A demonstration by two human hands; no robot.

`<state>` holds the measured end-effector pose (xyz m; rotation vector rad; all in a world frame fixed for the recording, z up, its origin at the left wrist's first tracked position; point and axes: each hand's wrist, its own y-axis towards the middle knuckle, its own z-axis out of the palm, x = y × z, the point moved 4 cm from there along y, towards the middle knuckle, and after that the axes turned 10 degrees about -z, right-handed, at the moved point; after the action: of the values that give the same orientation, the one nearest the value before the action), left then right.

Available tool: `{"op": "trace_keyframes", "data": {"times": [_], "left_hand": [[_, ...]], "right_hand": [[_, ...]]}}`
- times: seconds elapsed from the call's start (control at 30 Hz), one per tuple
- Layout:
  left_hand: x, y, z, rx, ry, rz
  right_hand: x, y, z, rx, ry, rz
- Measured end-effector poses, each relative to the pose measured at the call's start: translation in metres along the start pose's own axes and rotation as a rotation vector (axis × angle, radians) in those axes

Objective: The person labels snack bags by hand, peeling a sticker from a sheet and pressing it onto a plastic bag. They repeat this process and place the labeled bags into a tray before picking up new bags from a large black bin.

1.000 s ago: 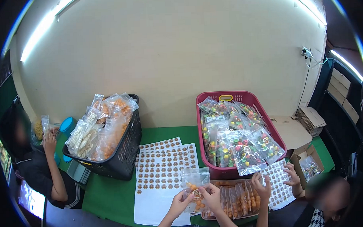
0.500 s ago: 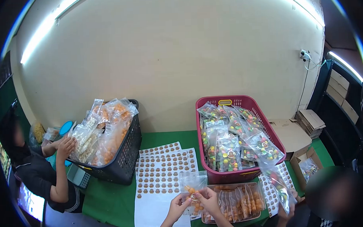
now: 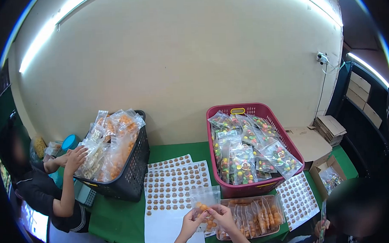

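Note:
Between my two hands I hold a clear zip bag (image 3: 207,194) with round orange snacks in its lower part. My left hand (image 3: 192,221) pinches its left side and my right hand (image 3: 222,217) its right, with both thumbs together on the front. The thumbs hide part of the bag. Just behind it lie white sheets of round brown stickers (image 3: 173,182), with the lower part of the top sheet bare. Close by my right hand, a shallow tray (image 3: 253,238) carries several bags of the same orange snacks (image 3: 261,215) standing in a row.
A maroon basket (image 3: 285,139) full of colourful candy bags stands behind the tray. On the left, a person's hands (image 3: 76,160) touch bags in a black basket (image 3: 138,162). Another person's hand (image 3: 322,228) holds a bag at right, near a sticker sheet (image 3: 296,199) and a cardboard box (image 3: 320,170).
My thumbs have closed in over the bag's front, covering the round sticker seen there before. The person at right has drawn a candy bag down and away from the maroon basket.

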<state>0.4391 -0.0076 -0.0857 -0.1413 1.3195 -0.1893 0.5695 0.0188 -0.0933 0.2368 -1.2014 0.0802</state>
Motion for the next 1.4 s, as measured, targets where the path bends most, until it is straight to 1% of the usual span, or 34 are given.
{"op": "trace_keyframes", "data": {"times": [0.1, 0.2, 0.3, 0.4, 0.5, 0.57, 0.63, 0.73, 0.83, 0.9, 0.93, 1.03, 1.13, 1.2, 1.4], "left_hand": [[0.003, -0.001, 0.003, 0.016, -0.039, -0.005], [0.001, -0.001, 0.006, 0.072, -0.072, -0.153], [0.006, 0.001, 0.005, 0.089, -0.083, -0.126], [0.005, -0.002, 0.010, 0.134, 0.055, -0.097], [-0.002, -0.003, 0.011, 0.142, 0.132, -0.150], [0.007, 0.001, 0.005, 0.203, 0.089, -0.166], [-0.001, -0.001, 0.006, 0.267, 0.039, -0.149], [0.005, 0.006, -0.001, 0.252, 0.051, -0.176], [0.004, 0.011, 0.000, 0.118, 0.097, -0.115], [0.005, 0.012, 0.003, 0.088, 0.014, -0.107], [0.006, 0.013, 0.004, 0.076, -0.028, -0.103], [0.008, 0.011, 0.005, -0.003, 0.084, 0.013], [0.004, 0.007, 0.005, -0.024, 0.084, 0.071], [0.007, 0.007, 0.000, -0.025, 0.120, 0.063], [0.004, 0.012, -0.004, 0.002, 0.142, 0.016]], "right_hand": [[0.008, 0.000, 0.000, -0.047, -0.074, -0.024], [0.009, 0.000, 0.000, -0.008, 0.025, 0.011], [0.011, -0.002, 0.004, -0.038, -0.061, -0.013], [0.012, -0.002, -0.003, -0.070, -0.084, -0.004], [0.014, -0.004, -0.006, -0.176, -0.170, -0.027], [0.017, -0.005, -0.004, -0.200, -0.151, -0.051], [0.016, -0.004, -0.003, -0.217, -0.114, -0.060], [0.009, -0.002, -0.002, -0.211, -0.055, -0.056], [0.007, -0.001, 0.001, -0.136, -0.083, -0.079], [0.005, 0.000, 0.002, -0.072, -0.114, -0.103], [0.004, 0.000, 0.000, -0.092, -0.075, -0.083], [0.003, 0.000, -0.002, -0.133, 0.022, -0.034], [0.001, -0.001, -0.002, -0.127, 0.069, -0.015], [-0.005, 0.000, -0.002, -0.108, 0.093, -0.015], [0.000, 0.000, 0.000, -0.094, 0.021, -0.022]]}}
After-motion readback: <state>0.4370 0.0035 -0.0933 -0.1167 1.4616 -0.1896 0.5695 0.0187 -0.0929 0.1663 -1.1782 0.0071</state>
